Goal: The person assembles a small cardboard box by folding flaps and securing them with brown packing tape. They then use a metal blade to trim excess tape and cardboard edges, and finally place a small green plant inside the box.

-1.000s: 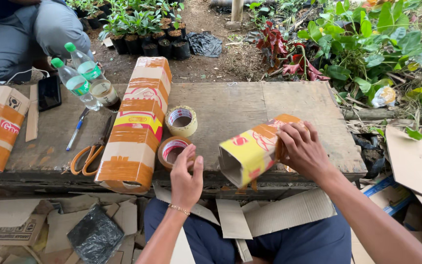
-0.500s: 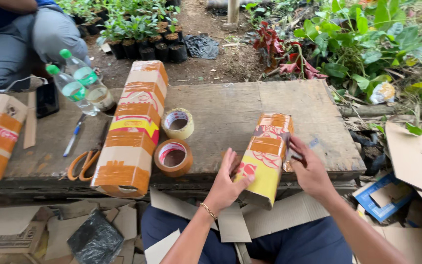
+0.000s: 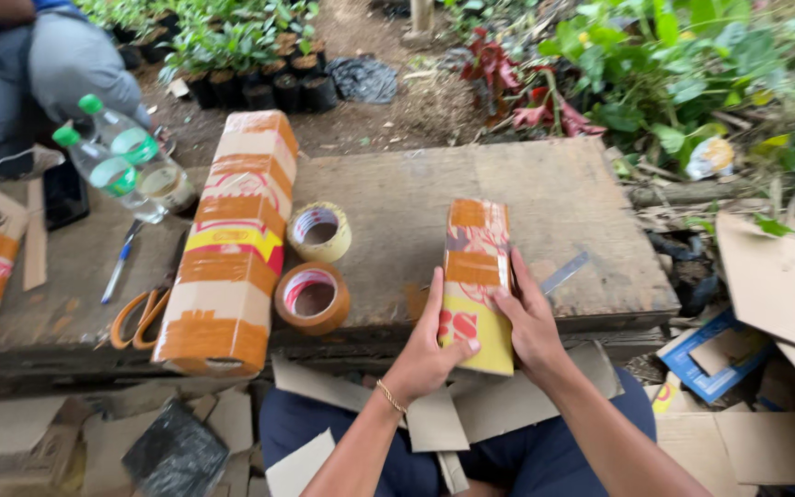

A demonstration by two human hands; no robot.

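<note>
from my remote seat, my left hand (image 3: pixel 425 354) and right hand (image 3: pixel 531 322) clasp the taped box (image 3: pixel 478 281) at the wooden table (image 3: pixel 581 198) edge; looser fingers could drop it onto the cardboard scraps (image 3: pixel 508 414).

Soft, even outdoor daylight, bright without harsh glare. Faint shadows sit under the tape rolls (image 3: pixel 313 296) and along the front edge of the wooden table (image 3: pixel 554 193). Wide-angle lens bends the edges; the plants (image 3: pixel 692 74) in the far right corner look slightly soft.
</note>
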